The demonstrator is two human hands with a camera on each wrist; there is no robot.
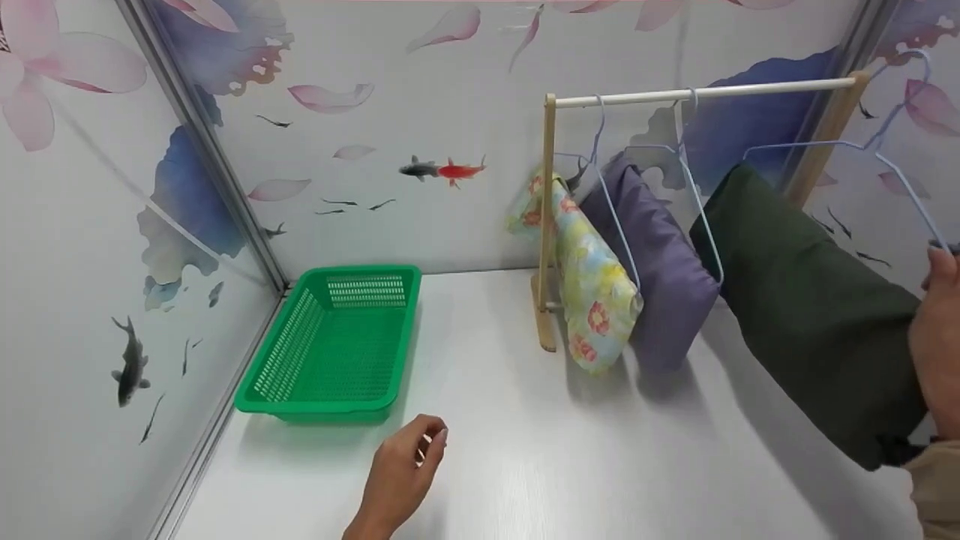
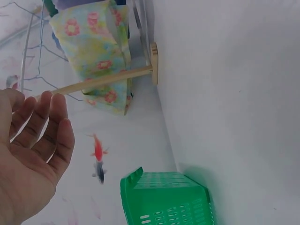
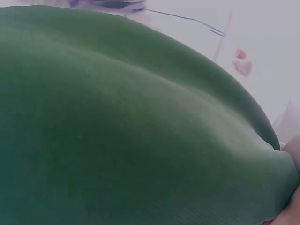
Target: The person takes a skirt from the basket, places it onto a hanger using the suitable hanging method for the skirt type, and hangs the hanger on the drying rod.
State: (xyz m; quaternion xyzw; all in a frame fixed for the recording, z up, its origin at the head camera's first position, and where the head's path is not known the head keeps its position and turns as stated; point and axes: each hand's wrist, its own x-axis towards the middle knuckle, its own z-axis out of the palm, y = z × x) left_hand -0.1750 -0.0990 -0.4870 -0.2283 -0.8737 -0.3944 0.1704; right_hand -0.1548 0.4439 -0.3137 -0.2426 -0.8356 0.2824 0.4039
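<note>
Dark green cloth (image 1: 817,315) hangs from a light blue wire hanger (image 1: 911,187) at the right. My right hand (image 1: 941,337), cut off by the frame edge, grips the hanger's outer end together with the cloth's corner. Green fabric (image 3: 140,126) fills most of the right wrist view, where only a bit of the fingers shows at the right edge. Above the table and in front of the basket, my left hand (image 1: 405,469) holds nothing. Its fingers are loosely curled, as the left hand (image 2: 35,145) also shows in the left wrist view.
A wooden rack with a white rail (image 1: 750,90) stands at the back right. Floral cloth (image 1: 596,300) and purple cloth (image 1: 660,270) hang there on wire hangers. A green plastic basket (image 1: 394,406) sits on the white table (image 1: 525,465) at the left. Printed panels enclose the table.
</note>
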